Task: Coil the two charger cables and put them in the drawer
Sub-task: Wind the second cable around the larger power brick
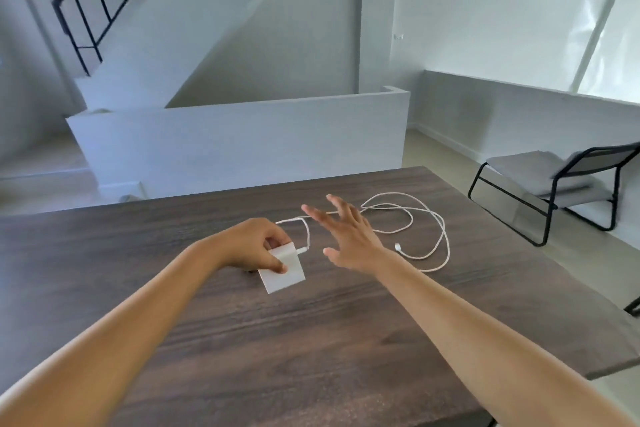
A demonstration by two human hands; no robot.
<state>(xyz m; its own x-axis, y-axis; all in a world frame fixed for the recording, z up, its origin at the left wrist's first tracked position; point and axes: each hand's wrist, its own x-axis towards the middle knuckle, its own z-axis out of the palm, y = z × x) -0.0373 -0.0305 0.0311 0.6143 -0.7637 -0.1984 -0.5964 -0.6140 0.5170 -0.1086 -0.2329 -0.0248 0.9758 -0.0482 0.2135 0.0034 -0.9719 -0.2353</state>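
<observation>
A white square charger block (285,276) lies on the dark wooden table (242,340), and my left hand (254,246) grips its upper corner between thumb and fingers. Its white cable (429,218) leaves the block, runs behind my right hand and sprawls in loose loops on the table to the right, ending in a small plug (398,247). My right hand (346,236) hovers above the cable with fingers spread and holds nothing. Only one cable shows, and no drawer is in view.
A black-framed chair with a grey cushion (554,187) stands on the floor to the right of the table. Behind the table's far edge runs a low white wall (242,139), with a staircase and black railing (90,7) beyond.
</observation>
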